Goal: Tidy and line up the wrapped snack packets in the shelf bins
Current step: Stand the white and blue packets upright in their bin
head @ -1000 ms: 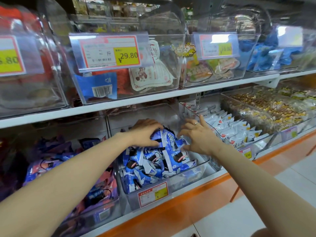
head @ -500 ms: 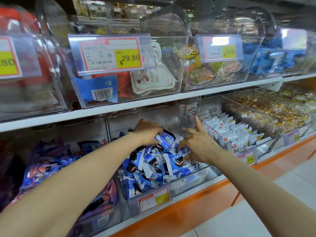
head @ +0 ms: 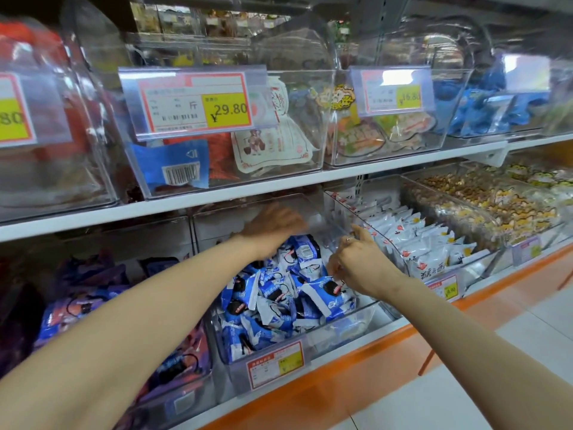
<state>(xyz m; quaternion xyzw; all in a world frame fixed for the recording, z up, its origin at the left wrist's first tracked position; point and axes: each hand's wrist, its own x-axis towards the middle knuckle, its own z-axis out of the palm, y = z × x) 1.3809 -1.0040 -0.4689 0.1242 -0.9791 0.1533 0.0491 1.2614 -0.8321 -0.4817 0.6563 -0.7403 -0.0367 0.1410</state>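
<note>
A heap of blue-and-white wrapped snack packets (head: pixel 279 293) lies jumbled in a clear plastic bin (head: pixel 344 328) on the lower shelf. My left hand (head: pixel 273 228) hovers over the back of the heap. It is blurred, its fingers look stretched out to the right, and I see no packet in it. At the right side of the heap, my right hand (head: pixel 356 262) has its fingers curled down, pinching the edge of a blue packet (head: pixel 322 290) on top.
White packets (head: pixel 418 243) stand in rows in the bin to the right, with mixed nut snacks (head: pixel 496 206) beyond them. A bin of purple and blue packets (head: pixel 93 293) sits to the left. The upper shelf board (head: pixel 217 197) with its clear bins hangs close above my hands.
My left hand has let go of the packets and lifted toward the back of the bin. My right hand has dropped its raised finger and curled down onto the packets.
</note>
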